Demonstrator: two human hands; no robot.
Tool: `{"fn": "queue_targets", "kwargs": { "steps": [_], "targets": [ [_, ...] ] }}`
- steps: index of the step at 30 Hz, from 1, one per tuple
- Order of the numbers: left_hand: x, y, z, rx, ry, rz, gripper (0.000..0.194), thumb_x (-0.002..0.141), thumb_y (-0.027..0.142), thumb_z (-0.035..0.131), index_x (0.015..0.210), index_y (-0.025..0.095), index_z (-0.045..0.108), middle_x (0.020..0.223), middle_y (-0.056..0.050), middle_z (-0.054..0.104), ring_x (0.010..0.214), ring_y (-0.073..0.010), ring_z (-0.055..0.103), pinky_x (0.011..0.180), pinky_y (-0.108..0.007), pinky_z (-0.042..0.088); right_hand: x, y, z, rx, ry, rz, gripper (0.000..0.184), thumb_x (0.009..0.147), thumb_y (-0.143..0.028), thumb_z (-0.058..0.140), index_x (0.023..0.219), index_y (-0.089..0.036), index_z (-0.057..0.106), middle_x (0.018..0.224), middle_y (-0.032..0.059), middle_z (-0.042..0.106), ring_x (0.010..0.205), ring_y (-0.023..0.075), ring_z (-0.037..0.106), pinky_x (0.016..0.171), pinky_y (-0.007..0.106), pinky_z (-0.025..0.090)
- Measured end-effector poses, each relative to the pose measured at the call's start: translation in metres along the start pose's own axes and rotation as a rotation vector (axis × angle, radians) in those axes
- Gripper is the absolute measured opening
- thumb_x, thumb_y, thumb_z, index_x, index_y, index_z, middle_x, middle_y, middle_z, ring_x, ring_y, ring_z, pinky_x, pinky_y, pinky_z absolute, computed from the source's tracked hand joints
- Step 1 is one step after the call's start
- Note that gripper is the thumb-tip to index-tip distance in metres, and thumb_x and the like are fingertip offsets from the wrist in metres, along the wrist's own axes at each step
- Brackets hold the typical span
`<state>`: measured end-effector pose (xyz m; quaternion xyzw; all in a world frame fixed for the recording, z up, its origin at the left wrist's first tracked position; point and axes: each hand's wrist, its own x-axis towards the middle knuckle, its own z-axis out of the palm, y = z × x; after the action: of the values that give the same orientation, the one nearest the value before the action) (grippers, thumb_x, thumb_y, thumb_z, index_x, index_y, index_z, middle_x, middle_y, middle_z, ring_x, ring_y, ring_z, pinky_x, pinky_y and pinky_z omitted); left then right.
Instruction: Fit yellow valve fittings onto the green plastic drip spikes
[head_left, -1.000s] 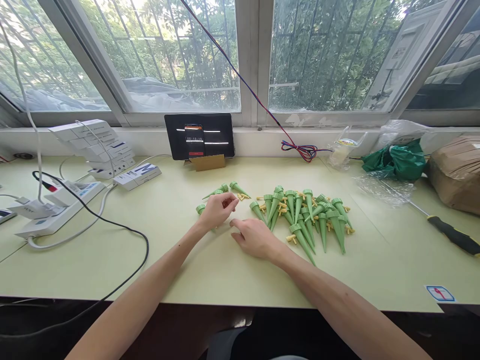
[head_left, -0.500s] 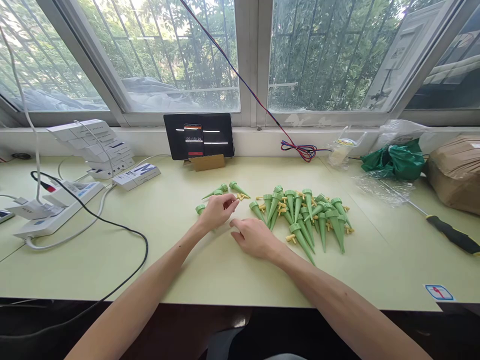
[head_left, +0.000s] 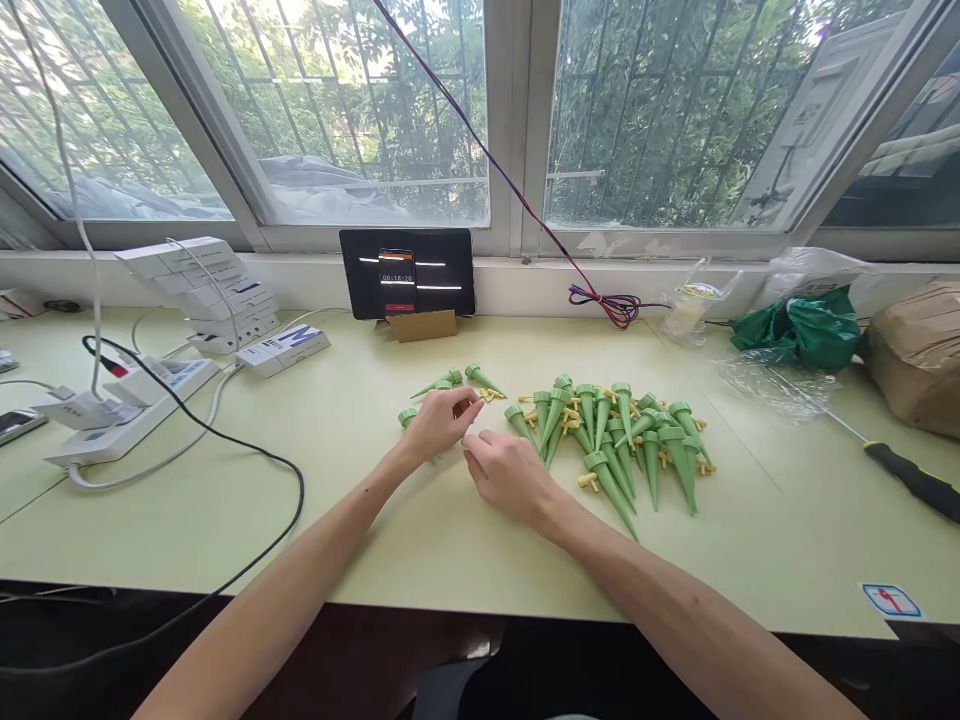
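Observation:
A heap of several green cone-shaped plastic spikes (head_left: 622, 440) with small yellow fittings lies on the pale green table (head_left: 360, 500), right of centre. A few more green spikes (head_left: 469, 378) lie apart, just beyond my hands. My left hand (head_left: 441, 420) rests on the table with its fingers curled in a pinch near a small yellow fitting (head_left: 489, 395); what it grips is too small to name. My right hand (head_left: 506, 472) sits close beside it, fingers bent towards the left hand's fingertips, at the left edge of the heap.
A tablet with a phone (head_left: 407, 272) leans against the window sill. White boxes (head_left: 210, 290), power strips (head_left: 127, 405) and a black cable (head_left: 247, 455) fill the left. At the right lie a screwdriver (head_left: 911, 482), a green bag (head_left: 799, 330), clear plastic and a brown parcel (head_left: 919, 350).
My right hand has moved slightly up and left, closing on my left hand's fingertips. The camera view has shifted a little.

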<state>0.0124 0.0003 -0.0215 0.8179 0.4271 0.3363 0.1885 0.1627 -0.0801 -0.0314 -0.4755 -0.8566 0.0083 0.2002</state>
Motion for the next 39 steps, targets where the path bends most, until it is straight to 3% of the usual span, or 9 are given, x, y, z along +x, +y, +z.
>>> {"fn": "queue_targets", "kwargs": {
  "steps": [6, 11, 13, 17, 23, 27, 32, 39],
  "targets": [
    [-0.001, -0.001, 0.001, 0.032, -0.003, -0.004, 0.027, 0.091, 0.031, 0.054, 0.067, 0.019, 0.059, 0.056, 0.003, 0.054, 0.052, -0.0117, 0.04, 0.055, -0.026, 0.035, -0.007, -0.017, -0.003, -0.119, 0.053, -0.232, 0.018, 0.087, -0.004, 0.043, 0.084, -0.016, 0.056, 0.073, 0.003, 0.057, 0.06, 0.0147, 0.045, 0.052, 0.031, 0.018],
    [-0.001, 0.0, 0.0, 0.023, 0.021, -0.015, 0.026, 0.09, 0.03, 0.053, 0.067, 0.019, 0.057, 0.055, 0.003, 0.052, 0.052, -0.0114, 0.038, 0.055, -0.026, 0.034, -0.006, -0.023, -0.012, -0.143, 0.088, -0.309, 0.017, 0.085, -0.004, 0.044, 0.082, -0.017, 0.054, 0.071, 0.0021, 0.055, 0.057, 0.0147, 0.044, 0.052, 0.031, 0.02],
    [-0.001, -0.001, 0.0, 0.014, 0.011, -0.013, 0.022, 0.087, 0.026, 0.053, 0.066, 0.019, 0.056, 0.056, 0.003, 0.052, 0.054, -0.0118, 0.039, 0.055, -0.026, 0.034, 0.004, -0.015, -0.018, -0.167, 0.138, -0.263, 0.018, 0.087, -0.006, 0.042, 0.088, -0.016, 0.057, 0.077, 0.0047, 0.059, 0.064, 0.0163, 0.05, 0.055, 0.03, 0.025],
    [-0.002, -0.002, 0.001, 0.039, -0.007, 0.0, 0.021, 0.081, 0.017, 0.051, 0.06, 0.019, 0.05, 0.053, 0.003, 0.047, 0.052, -0.0117, 0.036, 0.052, -0.026, 0.03, 0.039, 0.012, -0.029, -0.185, 0.172, 0.024, 0.02, 0.094, -0.009, 0.041, 0.098, -0.015, 0.059, 0.09, 0.009, 0.062, 0.077, 0.0192, 0.058, 0.06, 0.028, 0.033],
    [-0.003, 0.001, 0.003, 0.045, -0.046, 0.003, 0.026, 0.089, 0.029, 0.051, 0.065, 0.019, 0.054, 0.051, 0.004, 0.049, 0.049, -0.0116, 0.037, 0.054, -0.027, 0.032, 0.088, 0.044, -0.03, -0.086, -0.096, 0.366, 0.016, 0.097, -0.017, 0.048, 0.105, -0.015, 0.061, 0.107, 0.0127, 0.061, 0.086, 0.0206, 0.063, 0.065, 0.027, 0.042],
    [-0.004, 0.003, 0.003, 0.031, -0.051, 0.015, 0.03, 0.091, 0.031, 0.051, 0.064, 0.02, 0.054, 0.05, 0.004, 0.047, 0.047, -0.0118, 0.036, 0.054, -0.028, 0.032, 0.103, 0.053, -0.023, -0.069, -0.202, 0.439, 0.02, 0.095, -0.015, 0.052, 0.112, -0.014, 0.063, 0.116, 0.0151, 0.059, 0.095, 0.0221, 0.065, 0.073, 0.028, 0.045],
    [-0.004, 0.002, 0.004, 0.04, -0.042, 0.034, 0.03, 0.091, 0.031, 0.051, 0.063, 0.02, 0.054, 0.05, 0.004, 0.043, 0.048, -0.0121, 0.034, 0.054, -0.028, 0.031, 0.108, 0.057, -0.017, -0.09, -0.236, 0.483, 0.028, 0.091, -0.004, 0.049, 0.113, -0.013, 0.065, 0.116, 0.017, 0.06, 0.1, 0.0236, 0.066, 0.075, 0.028, 0.046],
    [-0.006, 0.005, 0.005, 0.03, -0.087, 0.042, 0.029, 0.09, 0.03, 0.051, 0.063, 0.019, 0.052, 0.052, 0.004, 0.043, 0.05, -0.0119, 0.035, 0.054, -0.027, 0.031, 0.11, 0.063, -0.007, -0.081, -0.271, 0.491, 0.029, 0.095, -0.006, 0.043, 0.112, -0.014, 0.066, 0.113, 0.017, 0.063, 0.097, 0.0226, 0.066, 0.074, 0.028, 0.046]
  ]
}}
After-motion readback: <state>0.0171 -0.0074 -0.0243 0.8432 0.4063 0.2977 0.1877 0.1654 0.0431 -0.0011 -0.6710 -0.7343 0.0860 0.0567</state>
